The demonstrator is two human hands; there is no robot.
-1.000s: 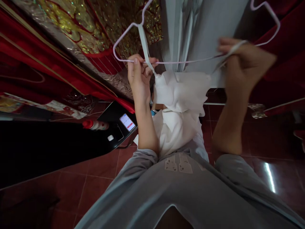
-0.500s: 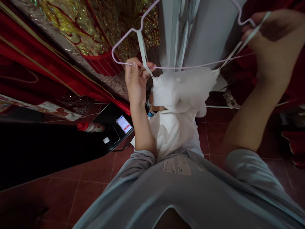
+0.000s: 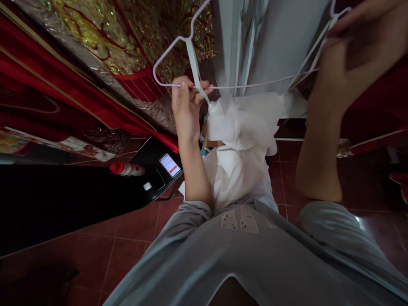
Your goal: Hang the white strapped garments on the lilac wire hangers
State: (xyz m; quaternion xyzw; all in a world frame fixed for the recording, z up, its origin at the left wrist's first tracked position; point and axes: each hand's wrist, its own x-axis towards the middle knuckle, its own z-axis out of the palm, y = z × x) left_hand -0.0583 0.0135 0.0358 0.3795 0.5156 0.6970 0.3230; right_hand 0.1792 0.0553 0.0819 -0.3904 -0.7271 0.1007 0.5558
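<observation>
A thin pink wire hanger [image 3: 242, 86] is held up in front of me with a white ruffled garment [image 3: 244, 127] hanging from it by pale straps. My left hand [image 3: 186, 106] is closed, pinching the hanger's bottom wire and the left strap [image 3: 193, 63], which loops over the hanger's left shoulder. My right hand [image 3: 347, 55] is raised at the upper right, fingers closed on the right strap [image 3: 310, 59] at the hanger's right end. The garment drapes down over my grey top.
A black table [image 3: 63, 195] at the left carries a lit phone [image 3: 170, 165], a red-capped bottle [image 3: 126, 169] and a small white object [image 3: 147, 185]. Red and gold embroidered cloth [image 3: 95, 51] hangs at the upper left. A grey door or panel [image 3: 280, 38] stands ahead. The floor is red tile.
My right hand rose from mid-height to the hanger's upper right end, pulling the right strap up with it. My left hand kept its pinch in place.
</observation>
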